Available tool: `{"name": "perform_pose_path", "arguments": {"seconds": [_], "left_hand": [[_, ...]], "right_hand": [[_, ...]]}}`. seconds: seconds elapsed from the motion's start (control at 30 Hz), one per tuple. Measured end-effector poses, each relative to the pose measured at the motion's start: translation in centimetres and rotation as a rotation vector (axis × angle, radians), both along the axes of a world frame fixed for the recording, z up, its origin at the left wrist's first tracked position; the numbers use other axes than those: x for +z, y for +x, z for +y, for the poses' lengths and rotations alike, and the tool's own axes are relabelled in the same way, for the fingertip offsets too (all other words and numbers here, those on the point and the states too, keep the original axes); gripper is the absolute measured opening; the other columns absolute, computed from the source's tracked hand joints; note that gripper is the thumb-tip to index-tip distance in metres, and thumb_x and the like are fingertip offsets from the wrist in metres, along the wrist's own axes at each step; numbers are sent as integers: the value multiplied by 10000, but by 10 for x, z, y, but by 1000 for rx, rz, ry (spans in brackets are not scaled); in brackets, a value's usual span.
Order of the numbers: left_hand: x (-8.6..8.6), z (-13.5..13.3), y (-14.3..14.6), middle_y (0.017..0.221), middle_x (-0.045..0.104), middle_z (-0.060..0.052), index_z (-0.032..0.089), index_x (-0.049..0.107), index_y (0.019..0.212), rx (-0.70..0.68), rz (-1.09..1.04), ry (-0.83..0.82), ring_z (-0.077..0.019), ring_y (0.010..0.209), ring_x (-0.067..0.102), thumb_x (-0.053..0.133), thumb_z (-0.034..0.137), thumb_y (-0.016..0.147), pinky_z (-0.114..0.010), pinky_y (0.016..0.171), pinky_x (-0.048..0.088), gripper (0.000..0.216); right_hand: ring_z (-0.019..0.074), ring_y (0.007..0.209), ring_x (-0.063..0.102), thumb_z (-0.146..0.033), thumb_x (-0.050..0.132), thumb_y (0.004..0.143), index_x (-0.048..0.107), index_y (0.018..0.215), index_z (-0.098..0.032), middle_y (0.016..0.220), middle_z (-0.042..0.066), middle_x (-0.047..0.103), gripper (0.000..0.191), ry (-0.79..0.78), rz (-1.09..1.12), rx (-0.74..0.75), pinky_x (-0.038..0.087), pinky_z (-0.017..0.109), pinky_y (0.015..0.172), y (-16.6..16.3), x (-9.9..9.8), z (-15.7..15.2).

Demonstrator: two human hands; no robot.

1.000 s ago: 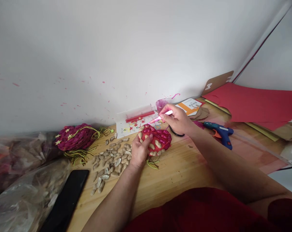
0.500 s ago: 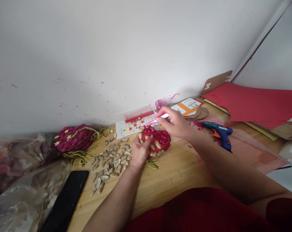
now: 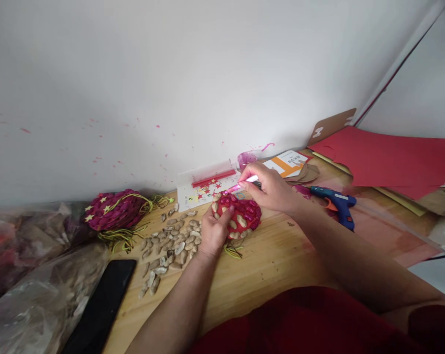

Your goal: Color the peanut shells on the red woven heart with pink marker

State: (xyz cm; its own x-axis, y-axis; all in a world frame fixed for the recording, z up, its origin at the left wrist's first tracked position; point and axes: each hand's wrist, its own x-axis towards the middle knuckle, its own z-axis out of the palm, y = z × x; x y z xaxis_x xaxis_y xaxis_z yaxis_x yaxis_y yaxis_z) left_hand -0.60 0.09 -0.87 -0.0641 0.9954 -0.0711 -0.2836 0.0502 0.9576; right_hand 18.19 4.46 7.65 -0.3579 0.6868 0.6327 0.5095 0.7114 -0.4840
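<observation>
My left hand (image 3: 215, 230) grips a red craft piece (image 3: 249, 210) by its left side, thumb on top. Peanut shells cover the piece; those toward its upper and right parts are painted glossy magenta, while the left and lower ones are bare tan. Yellow-green strings hang from its lower edge. In my right hand (image 3: 268, 187) is a slim paintbrush (image 3: 249, 182) with a white handle and a pink front end, pinched between thumb and fingers. Its tip is at the upper edge of the piece; whether it touches a shell I cannot tell.
Loose peanut shells (image 3: 170, 246) lie left of my hands, near a finished-looking magenta piece with stars (image 3: 115, 209). A black phone (image 3: 102, 305) and plastic bags (image 3: 34, 305) are at left. Behind stands a pink paint cup (image 3: 246, 158). A blue glue gun (image 3: 340, 206) and red sheets (image 3: 392, 155) lie right.
The view has shifted very slightly. Both hands keep their holds, and the brush stays at the upper edge of the craft piece.
</observation>
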Motion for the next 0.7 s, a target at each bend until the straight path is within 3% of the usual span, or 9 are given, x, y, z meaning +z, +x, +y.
{"name": "perform_pose_path", "arguments": {"seconds": [0.23, 0.43, 0.6, 0.7], "left_hand": [[2, 0, 0, 831, 796, -61, 143, 710, 1004, 3, -3, -3, -200, 652, 725, 917, 447, 695, -327, 686, 598, 481], [-2, 2, 0, 863, 804, -64, 150, 701, 1031, -10, -69, -22, -222, 674, 750, 918, 455, 701, -337, 683, 601, 498], [-3, 4, 1, 848, 806, -85, 140, 693, 1018, -7, -81, -55, -231, 651, 750, 939, 498, 660, -356, 674, 613, 563], [-3, 3, 2, 839, 808, -86, 138, 689, 1009, -6, -80, -44, -233, 655, 753, 946, 497, 653, -354, 672, 618, 567]], "right_hand": [[218, 887, 635, -163, 595, 946, 615, 931, -212, 907, 52, 718, 55, 65, -44, 45, 457, 336, 807, -4, -3, 0], [203, 857, 645, -163, 597, 938, 632, 919, -203, 894, 48, 716, 57, 67, -28, -10, 463, 315, 783, 5, 0, 2], [174, 762, 656, -289, 653, 932, 689, 923, -216, 905, 19, 761, 82, -26, 148, -307, 479, 287, 734, 23, 20, 17], [186, 758, 667, -292, 676, 900, 730, 925, -210, 891, 26, 774, 101, -52, 80, -516, 489, 293, 746, 28, 33, 42]]}}
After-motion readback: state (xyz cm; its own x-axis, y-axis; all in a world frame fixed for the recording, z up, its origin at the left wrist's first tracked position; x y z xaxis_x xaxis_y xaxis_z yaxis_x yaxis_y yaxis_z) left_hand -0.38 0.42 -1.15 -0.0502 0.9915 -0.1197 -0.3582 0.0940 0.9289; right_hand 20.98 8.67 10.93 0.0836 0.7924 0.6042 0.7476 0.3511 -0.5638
